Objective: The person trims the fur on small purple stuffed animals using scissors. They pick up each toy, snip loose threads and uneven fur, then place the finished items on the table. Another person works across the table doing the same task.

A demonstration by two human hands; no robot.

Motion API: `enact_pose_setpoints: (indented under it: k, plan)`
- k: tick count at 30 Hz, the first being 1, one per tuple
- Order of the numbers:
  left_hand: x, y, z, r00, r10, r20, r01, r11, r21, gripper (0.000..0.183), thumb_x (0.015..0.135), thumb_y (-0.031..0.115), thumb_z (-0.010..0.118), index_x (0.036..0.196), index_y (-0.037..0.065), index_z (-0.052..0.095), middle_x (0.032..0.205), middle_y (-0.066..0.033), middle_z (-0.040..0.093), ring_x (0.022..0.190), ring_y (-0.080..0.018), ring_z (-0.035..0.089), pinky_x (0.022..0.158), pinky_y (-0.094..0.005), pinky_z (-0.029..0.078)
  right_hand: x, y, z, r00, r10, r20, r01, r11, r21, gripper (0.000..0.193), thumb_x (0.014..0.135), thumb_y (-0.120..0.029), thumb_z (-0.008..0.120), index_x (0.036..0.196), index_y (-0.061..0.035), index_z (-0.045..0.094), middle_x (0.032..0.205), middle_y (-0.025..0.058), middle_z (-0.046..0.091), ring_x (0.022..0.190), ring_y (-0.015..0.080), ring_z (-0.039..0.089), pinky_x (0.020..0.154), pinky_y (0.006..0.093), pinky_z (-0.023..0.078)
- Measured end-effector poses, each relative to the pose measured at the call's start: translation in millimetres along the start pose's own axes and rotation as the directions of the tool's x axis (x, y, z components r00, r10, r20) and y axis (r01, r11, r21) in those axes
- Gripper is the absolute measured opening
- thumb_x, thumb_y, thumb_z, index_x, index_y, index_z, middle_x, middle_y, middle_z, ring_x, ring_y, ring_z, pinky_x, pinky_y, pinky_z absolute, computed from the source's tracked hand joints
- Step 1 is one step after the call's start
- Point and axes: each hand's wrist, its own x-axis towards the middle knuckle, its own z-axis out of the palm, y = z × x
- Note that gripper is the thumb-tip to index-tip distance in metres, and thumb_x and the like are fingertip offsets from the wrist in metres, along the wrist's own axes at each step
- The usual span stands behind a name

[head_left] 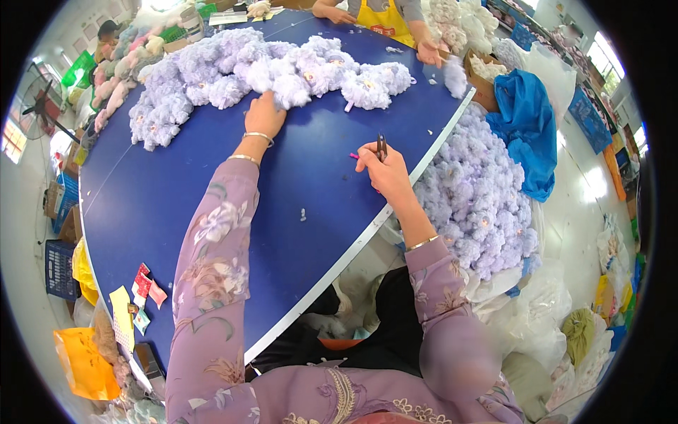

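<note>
My left hand [265, 116] reaches to the near edge of the row of fluffy lavender plush toys [226, 60]. Its fingers are closed on one lavender plush toy [288, 86], the fingertips partly hidden in the fluff. Nearer to the table's right edge, my right hand [385, 172] is closed around small dark snips [381, 145], their tips pointing up and away. A bit of pink shows beside its fingers. Another lavender plush toy [367, 86] lies at the right end of the row, with a small tab sticking out.
Across the blue table [212, 219], a person in a yellow apron [385, 21] has a hand near a loose lavender toy [454, 76]. A large heap of lavender toys [473, 191] stands right of the table edge. Small packets [145, 286] lie at the left edge. Fluff scraps [303, 214] dot the tabletop.
</note>
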Motion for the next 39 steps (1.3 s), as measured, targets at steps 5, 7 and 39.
enact_pose_setpoints:
  k: [5, 7, 39]
  plan:
    - [-71, 5, -13, 0.903, 0.239, 0.356, 0.272, 0.324, -0.906, 0.033, 0.09, 0.021, 0.047, 0.107, -0.005, 0.056, 0.084, -0.0171, 0.067, 0.064, -0.0206, 0.065, 0.052, -0.0295, 0.051, 0, -3, 5, 1.0, 0.008, 0.004, -0.008, 0.997, 0.073, 0.024, 0.091, -0.026, 0.059, 0.092, -0.0023, 0.062, 0.07, -0.0001, 0.061, 0.055, 0.0019, 0.042, 0.046, 0.021, 0.031]
    - [-119, 24, -34, 0.815, 0.359, 0.456, 0.449, 0.107, -0.887, 0.035, 0.09, 0.019, 0.04, 0.105, -0.008, 0.056, 0.084, -0.0171, 0.066, 0.06, -0.0181, 0.063, 0.047, -0.0256, 0.05, -4, -11, 10, 0.999, 0.054, -0.002, -0.053, 0.988, 0.145, 0.028, 0.092, -0.03, 0.059, 0.094, -0.0025, 0.061, 0.072, -0.0011, 0.06, 0.055, 0.0017, 0.042, 0.042, 0.0211, 0.03]
    - [-188, 45, -32, 0.809, 0.37, 0.457, 0.464, 0.076, -0.882, 0.033, 0.099, 0.027, 0.044, 0.092, -0.001, 0.06, 0.074, -0.011, 0.066, 0.054, -0.0137, 0.058, 0.048, -0.0245, 0.045, -43, -46, 28, 0.91, -0.411, 0.059, 0.412, 0.875, -0.255, 0.013, 0.083, -0.01, 0.069, 0.089, -0.0014, 0.061, 0.075, 0.0017, 0.058, 0.059, 0.0054, 0.045, 0.053, 0.0218, 0.038]
